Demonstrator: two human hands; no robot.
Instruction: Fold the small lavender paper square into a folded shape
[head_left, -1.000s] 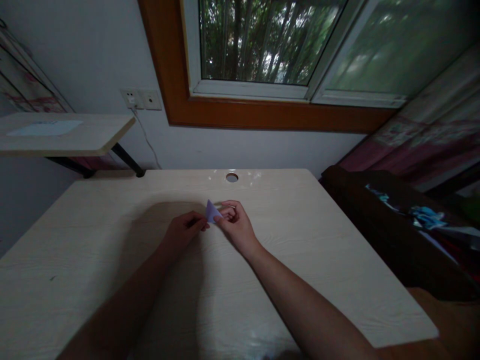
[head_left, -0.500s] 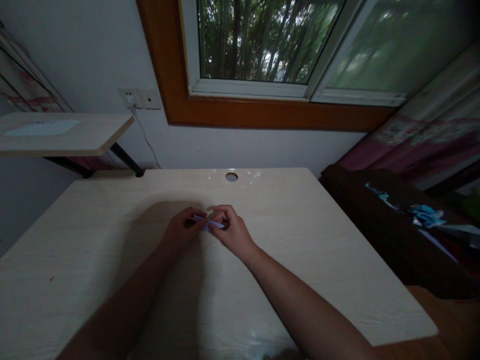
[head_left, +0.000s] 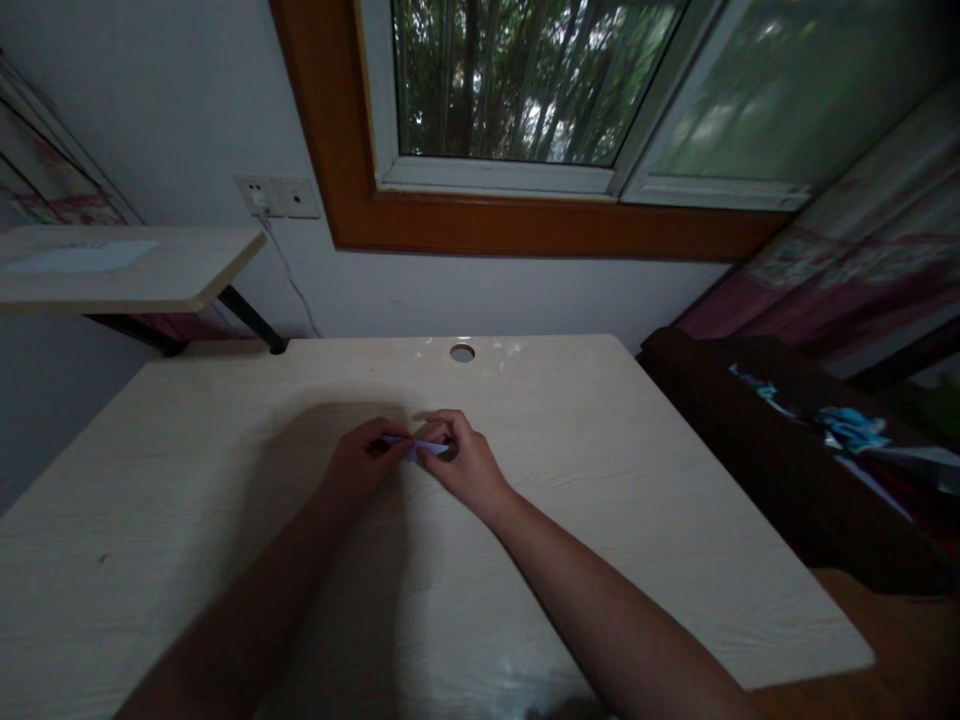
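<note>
Both hands pinch a small piece of folded purple paper (head_left: 433, 448) over the middle of the pale wooden desk (head_left: 570, 440). My left hand (head_left: 361, 455) grips its left end between thumb and fingers. On the other side, my right hand (head_left: 466, 460) has thumb and index finger closed on the right part, its other fingers curled. The fingertips nearly meet at the paper's centre and hide much of it, so its exact folded shape cannot be made out.
A round cable hole (head_left: 463, 353) lies near the desk's back edge. At back left a raised shelf (head_left: 225, 275) on black legs carries a white sheet (head_left: 82, 256). A dark wooden bench (head_left: 750, 450) with blue items (head_left: 853, 428) stands right of the desk, below the curtain.
My left hand has tilted or shifted very slightly, and the paper's left end sits a little lower. My right hand stays almost still.
</note>
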